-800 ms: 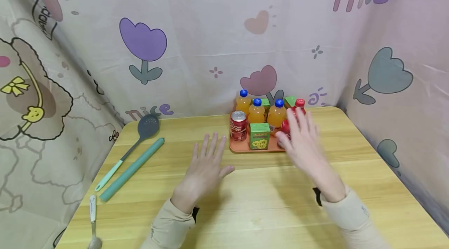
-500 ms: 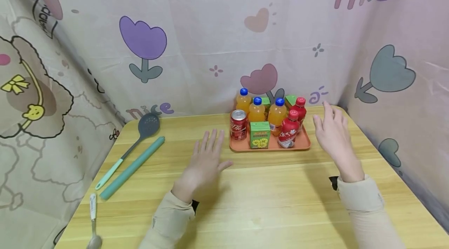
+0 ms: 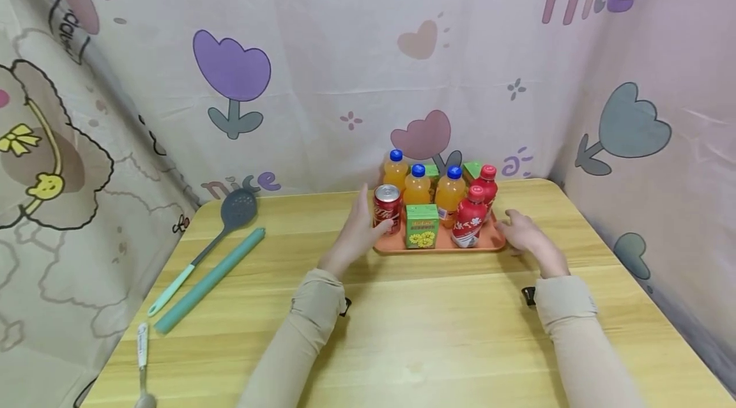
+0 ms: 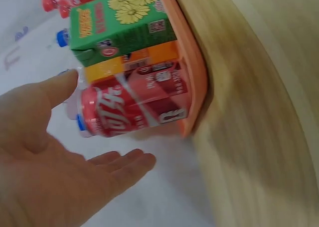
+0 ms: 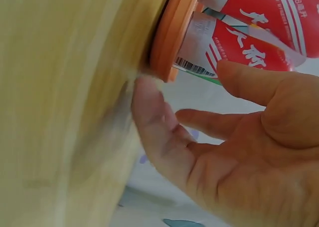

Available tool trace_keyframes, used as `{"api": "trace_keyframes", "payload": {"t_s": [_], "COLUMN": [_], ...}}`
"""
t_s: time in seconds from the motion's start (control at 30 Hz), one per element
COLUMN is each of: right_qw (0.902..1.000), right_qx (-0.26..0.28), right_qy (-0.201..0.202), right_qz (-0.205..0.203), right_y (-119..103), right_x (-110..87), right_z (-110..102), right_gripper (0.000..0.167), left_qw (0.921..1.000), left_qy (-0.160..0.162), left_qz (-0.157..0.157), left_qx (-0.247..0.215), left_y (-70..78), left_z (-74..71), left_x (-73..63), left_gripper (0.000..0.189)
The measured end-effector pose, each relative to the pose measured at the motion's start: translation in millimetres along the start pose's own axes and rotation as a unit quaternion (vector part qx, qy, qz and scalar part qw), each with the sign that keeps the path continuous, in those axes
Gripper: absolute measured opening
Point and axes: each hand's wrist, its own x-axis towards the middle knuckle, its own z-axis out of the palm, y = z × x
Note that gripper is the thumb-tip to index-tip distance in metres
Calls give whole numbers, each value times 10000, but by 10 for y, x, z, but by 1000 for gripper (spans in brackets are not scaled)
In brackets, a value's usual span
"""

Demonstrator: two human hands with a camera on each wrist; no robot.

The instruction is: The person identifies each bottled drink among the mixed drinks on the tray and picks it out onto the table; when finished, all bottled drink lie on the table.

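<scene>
The left hand (image 3: 355,229) was spread, thumb and straight fingers apart, just beside a red cola can (image 3: 388,211), gripping nothing. The can stood upright at the left end of the orange tray (image 3: 392,244), left of a green flower-printed carton (image 3: 422,229) and red bottles (image 3: 469,219). The right hand (image 3: 529,235), fingers loosely bent, thumb apart, was at the tray's right edge; contact was unclear.

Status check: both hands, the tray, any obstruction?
Left hand open beside can. Right hand by right end of tray, contact unclear. Tray on table, carrying drinks. Skimmer, rod, spoon off left, not in the way.
</scene>
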Motion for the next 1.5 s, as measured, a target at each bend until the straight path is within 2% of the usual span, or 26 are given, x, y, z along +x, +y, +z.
{"api": "trace_keyframes", "payload": {"t_s": [0.17, 0.3, 0.47, 0.63, 0.83, 1.1, 1.2, 1.5], "right_qw": [9933, 9857, 9849, 9862, 9858, 9600, 9593, 9715], "right_qx": [1030, 1531, 1591, 1540, 1638, 2752, 2762, 2259], "right_qy": [-427, -526, -420, -185, 81, -203, -234, -55], "right_qz": [288, 465, 544, 571, 347, 465, 539, 710], "right_y": [40, 75, 110, 118, 134, 250, 260, 166], "right_x": [28, 34, 53, 108, 152, 133, 118, 184], "right_z": [18, 14, 43, 97, 121, 60, 56, 96], "right_gripper": [62, 57, 53, 48, 45, 54, 56, 47], "left_qw": [9988, 9955, 9913, 9898, 9909, 9884, 9863, 9831], "left_qy": [247, 394, 661, 760, 744, 916, 946, 906], "left_qz": [-6, 184, 256, 57, -221, -252, -254, -147], "left_qx": [-431, -841, -1108, -1202, -1096, -1185, -1330, -1587], "left_y": [-58, -128, -196, -263, -304, -285, -284, -226], "left_z": [84, 183, 299, 344, 356, 380, 384, 324], "left_x": [136, 205, 272, 313, 348, 381, 383, 378], "left_gripper": [95, 85, 76, 77, 78, 74, 73, 73]}}
